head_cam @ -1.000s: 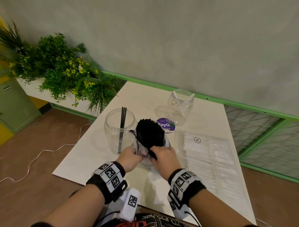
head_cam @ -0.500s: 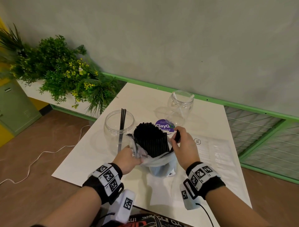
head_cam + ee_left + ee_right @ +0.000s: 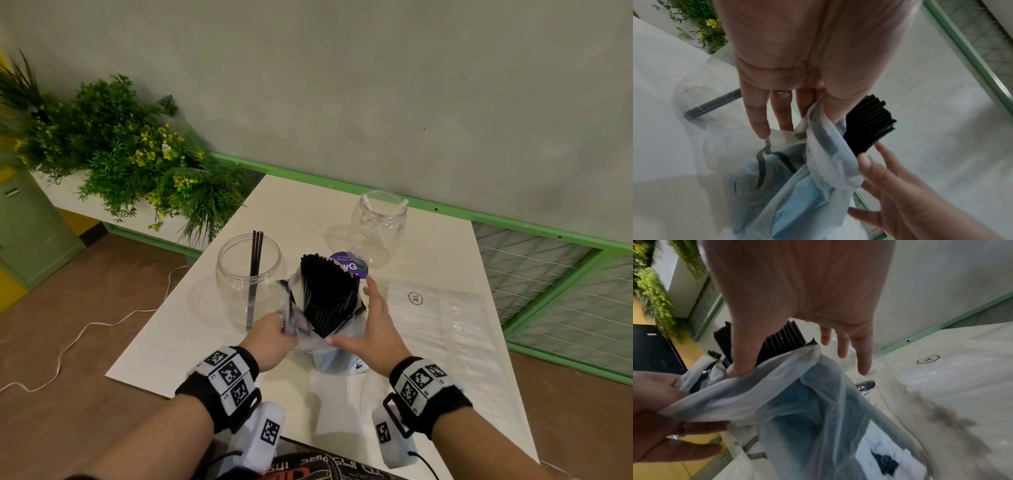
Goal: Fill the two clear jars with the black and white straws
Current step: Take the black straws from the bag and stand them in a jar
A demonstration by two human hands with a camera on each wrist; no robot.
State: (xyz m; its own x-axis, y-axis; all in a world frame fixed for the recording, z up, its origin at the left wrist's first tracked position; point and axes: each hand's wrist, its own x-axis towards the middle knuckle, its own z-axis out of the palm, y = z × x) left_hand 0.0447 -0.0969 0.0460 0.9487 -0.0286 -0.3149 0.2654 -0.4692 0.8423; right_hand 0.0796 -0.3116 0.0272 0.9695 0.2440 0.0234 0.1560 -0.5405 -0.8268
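Observation:
A thick bundle of black straws (image 3: 325, 291) stands upright in a thin plastic bag (image 3: 329, 356) on the white table (image 3: 428, 394). My left hand (image 3: 282, 330) pinches the bag's left rim (image 3: 818, 155). My right hand (image 3: 368, 318) is spread beside the bag's right side, fingers straight, thumb (image 3: 744, 356) touching the rim and holding nothing. To the left, the near clear jar (image 3: 236, 274) holds a few black straws (image 3: 255, 260). The far clear jar (image 3: 382, 222) holds a white straw. White straws (image 3: 442, 329) lie in a clear pack at the right.
A purple round lid (image 3: 352, 265) lies behind the bundle. Green plants (image 3: 130, 161) fill a planter left of the table. A green rail and wire mesh (image 3: 548, 281) run along the right. A white cable (image 3: 85, 329) lies on the brown floor.
My right hand went from the bag's base up to the bundle's far right top, then came back down beside the bag with fingers spread. The left hand keeps its hold on the bag.

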